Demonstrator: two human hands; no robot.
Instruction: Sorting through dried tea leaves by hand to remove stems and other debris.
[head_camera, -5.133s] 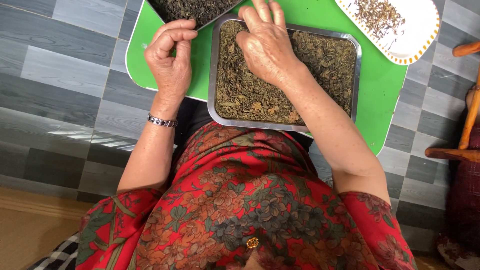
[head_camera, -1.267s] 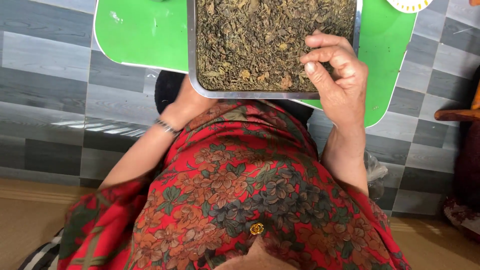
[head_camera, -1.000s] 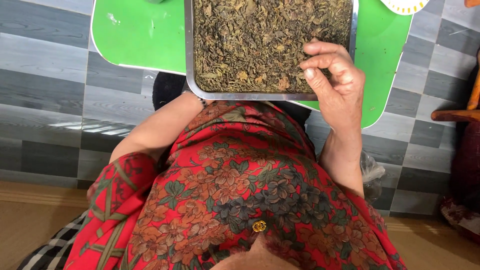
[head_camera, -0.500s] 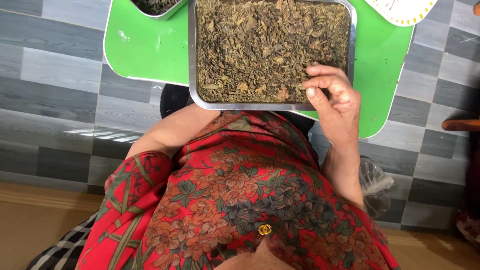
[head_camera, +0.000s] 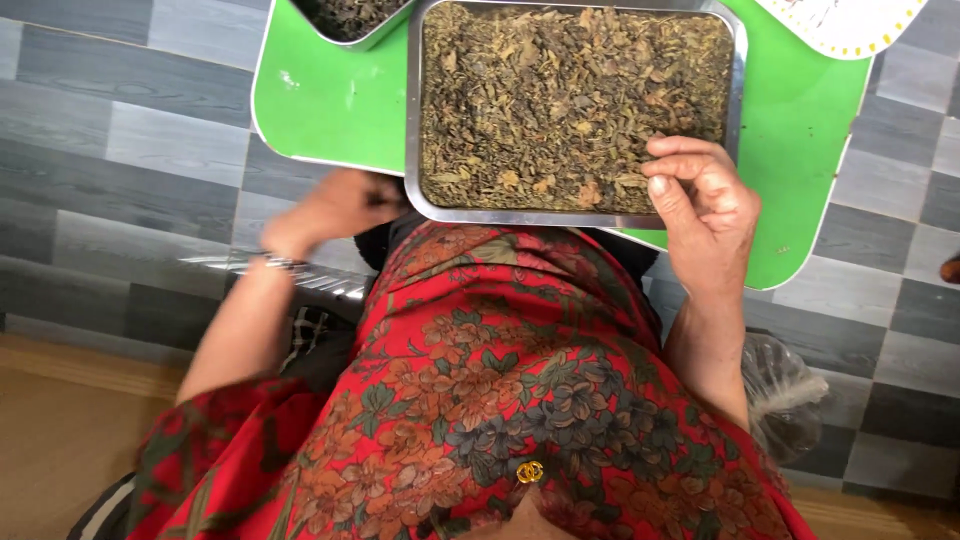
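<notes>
Since half a second ago the left hand (head_camera: 335, 205) has risen, blurred, grip unclear, beside the steel tray (head_camera: 412, 120). Right hand (head_camera: 705, 205) pinches dried leaves (head_camera: 570, 100), upper centre on the green tabletop (head_camera: 320, 100): light, brittle, best pinched gently.

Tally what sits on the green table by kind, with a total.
Metal trays of dried leaves: 2, the large tray and the small tray, cut off at the top
White plate, cut off: 1
Total: 3
</notes>
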